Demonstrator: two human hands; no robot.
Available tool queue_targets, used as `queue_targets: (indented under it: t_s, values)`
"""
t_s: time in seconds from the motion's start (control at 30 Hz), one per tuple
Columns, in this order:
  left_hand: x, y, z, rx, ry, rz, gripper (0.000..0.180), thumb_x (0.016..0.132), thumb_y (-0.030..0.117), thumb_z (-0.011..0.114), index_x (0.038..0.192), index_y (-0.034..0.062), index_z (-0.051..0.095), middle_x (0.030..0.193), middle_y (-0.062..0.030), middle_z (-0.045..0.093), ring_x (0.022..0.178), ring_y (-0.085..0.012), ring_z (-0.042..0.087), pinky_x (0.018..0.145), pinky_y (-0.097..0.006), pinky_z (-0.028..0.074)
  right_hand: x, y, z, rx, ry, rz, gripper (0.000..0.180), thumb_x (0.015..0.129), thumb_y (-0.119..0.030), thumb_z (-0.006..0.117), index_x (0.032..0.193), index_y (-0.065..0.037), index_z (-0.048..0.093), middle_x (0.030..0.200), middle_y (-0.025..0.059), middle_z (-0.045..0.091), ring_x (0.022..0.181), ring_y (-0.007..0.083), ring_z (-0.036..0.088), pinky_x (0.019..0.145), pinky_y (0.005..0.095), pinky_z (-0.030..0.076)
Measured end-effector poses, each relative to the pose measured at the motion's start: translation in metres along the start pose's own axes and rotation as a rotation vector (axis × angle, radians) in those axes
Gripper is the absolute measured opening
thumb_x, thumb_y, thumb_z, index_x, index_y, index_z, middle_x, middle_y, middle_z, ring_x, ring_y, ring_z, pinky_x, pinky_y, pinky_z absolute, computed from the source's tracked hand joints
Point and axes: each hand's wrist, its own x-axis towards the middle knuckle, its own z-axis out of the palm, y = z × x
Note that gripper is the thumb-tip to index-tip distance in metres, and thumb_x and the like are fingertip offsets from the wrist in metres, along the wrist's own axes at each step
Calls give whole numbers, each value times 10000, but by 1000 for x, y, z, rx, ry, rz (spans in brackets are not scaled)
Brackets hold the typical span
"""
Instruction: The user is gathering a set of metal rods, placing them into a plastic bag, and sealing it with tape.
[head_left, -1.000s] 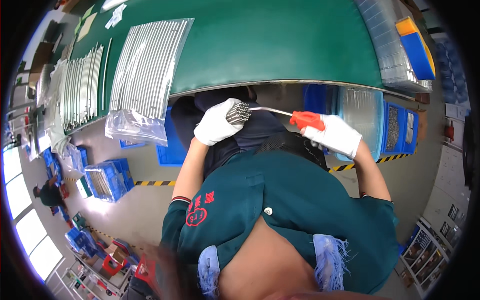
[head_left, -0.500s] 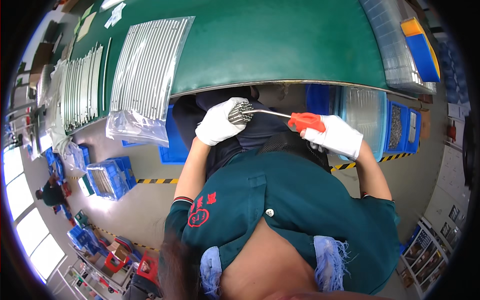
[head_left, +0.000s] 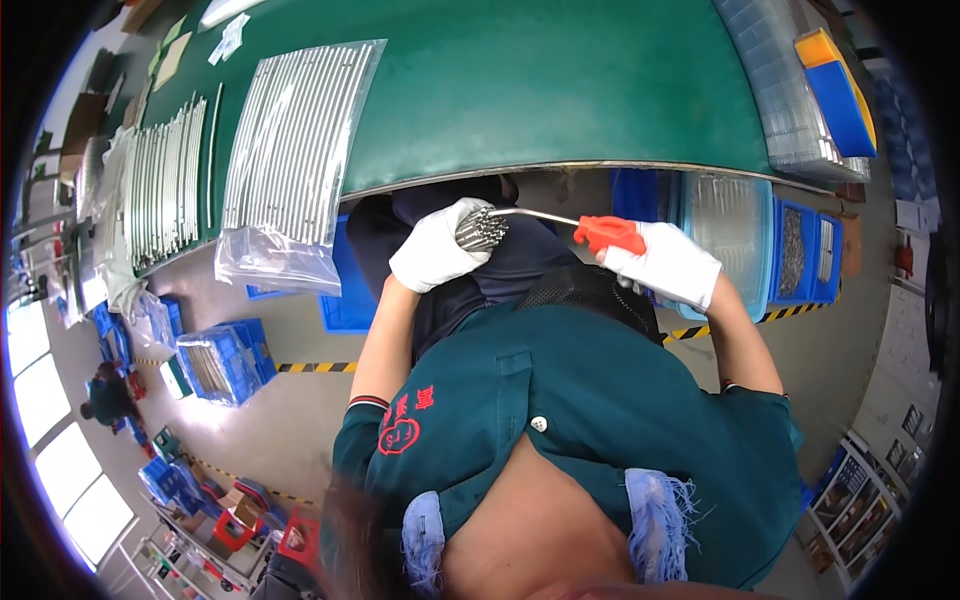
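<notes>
In my white-gloved left hand (head_left: 436,250) is a bundle of thin metal rods (head_left: 482,231), gripped with the ends facing right. My right hand (head_left: 677,266), gloved too, wraps round a red air blow gun (head_left: 608,236). Its long bent metal nozzle (head_left: 540,213) reaches left, and its tip lies at the upper rod ends; whether it touches them I cannot tell. Both hands are over my lap, just below the table's front edge. The glove hides the far length of the bundle.
On the green table (head_left: 520,90) lie a clear bag of metal rods (head_left: 290,140) and a row of loose rods (head_left: 165,185). Clear plastic trays (head_left: 780,100) and a blue-yellow bin (head_left: 842,105) stand at right. Below are blue crates (head_left: 793,255). A person (head_left: 108,393) is far left.
The blow gun's nozzle has risen slightly from the middle of the rod ends to their upper part. My right hand has shifted a little left and up. The left hand keeps its grip.
</notes>
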Motion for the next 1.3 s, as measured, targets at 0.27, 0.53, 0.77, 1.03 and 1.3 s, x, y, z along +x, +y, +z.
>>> queue_targets:
  t_s: [0.27, 0.53, 0.77, 1.03, 1.3]
  values:
    - [1, -8, 1, -13, 10, -17, 366, 683, 61, 693, 1027, 32, 573, 809, -32, 609, 715, -85, 561, 689, -237, 478, -4, 2, -3, 93, -26, 97, 344, 822, -377, 645, 929, -50, 629, 613, 6, 557, 523, 80, 516, 493, 246, 419]
    - [-1, -9, 3, 78, 64, 55, 363, 675, 63, 700, 1014, 36, 573, 792, -41, 609, 692, -96, 565, 669, -245, 480, -10, 6, 1, 101, -120, 65, 383, 818, -404, 652, 941, -41, 640, 660, 20, 592, 551, 92, 538, 527, 248, 443]
    - [0, -10, 4, 86, 76, 68, 354, 676, 56, 694, 1008, 37, 573, 804, -50, 621, 708, -102, 585, 682, -249, 487, -9, 15, 1, 74, -68, 46, 387, 827, -400, 640, 963, -38, 641, 694, 36, 609, 593, 108, 544, 566, 257, 442]
    - [0, -9, 3, 87, 65, 53, 347, 681, 48, 688, 1007, 34, 570, 797, -41, 614, 697, -90, 568, 675, -243, 482, -8, 13, 0, -3, 13, 29, 374, 836, -384, 630, 992, -44, 646, 684, 24, 598, 567, 94, 528, 530, 248, 434]
    - [0, -10, 2, 35, 34, 49, 356, 678, 40, 692, 1010, 33, 566, 788, -27, 601, 698, -73, 554, 669, -232, 472, -9, 16, 1, 72, -33, 20, 385, 834, -407, 625, 971, -47, 641, 671, 27, 593, 560, 101, 538, 534, 256, 439]
